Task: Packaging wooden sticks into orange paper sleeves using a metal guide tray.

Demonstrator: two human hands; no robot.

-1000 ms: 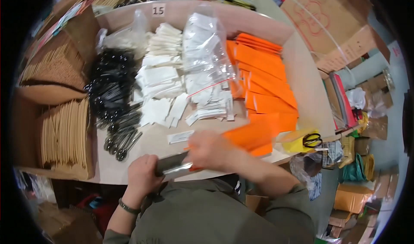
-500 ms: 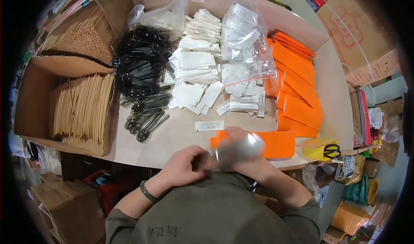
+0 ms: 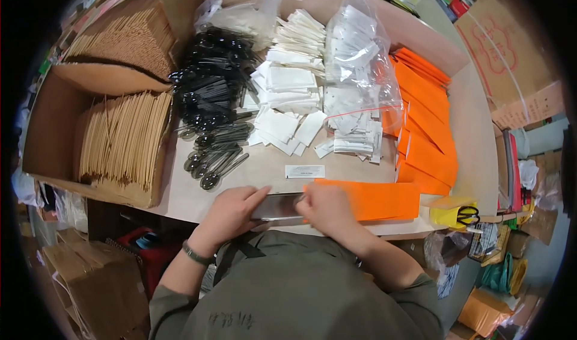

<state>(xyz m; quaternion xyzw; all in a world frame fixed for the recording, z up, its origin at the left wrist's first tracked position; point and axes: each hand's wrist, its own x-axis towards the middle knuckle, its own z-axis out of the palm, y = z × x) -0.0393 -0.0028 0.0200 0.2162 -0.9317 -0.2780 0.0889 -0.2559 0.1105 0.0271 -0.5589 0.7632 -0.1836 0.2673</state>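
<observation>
Close in front of me at the table's front edge, a clear, shiny plastic bag (image 3: 277, 207) lies stretched sideways between my hands. My left hand (image 3: 235, 210) grips its left end, fingers reaching along the far side and thumb along the near side. My right hand (image 3: 327, 209) is curled closed on the right end; the fingertips are partly hidden. Just right of it and partly beneath it is an orange paper sleeve (image 3: 384, 200). A small flat white packet (image 3: 305, 171) lies beyond the bag.
Dark clear plastic spoons (image 3: 213, 93) are heaped at left, beside white packets (image 3: 294, 75) and a plastic bag of small packets (image 3: 354, 51). Orange sleeves (image 3: 427, 135) are stacked at right. Cardboard boxes of wooden sticks (image 3: 123, 144) stand far left. Black-handled scissors (image 3: 467, 215) lie at the right corner.
The plastic bag has come down from a raised, blurred position to lie stretched between both hands. My right hand has turned and closed on its end. The view has shifted slightly.
</observation>
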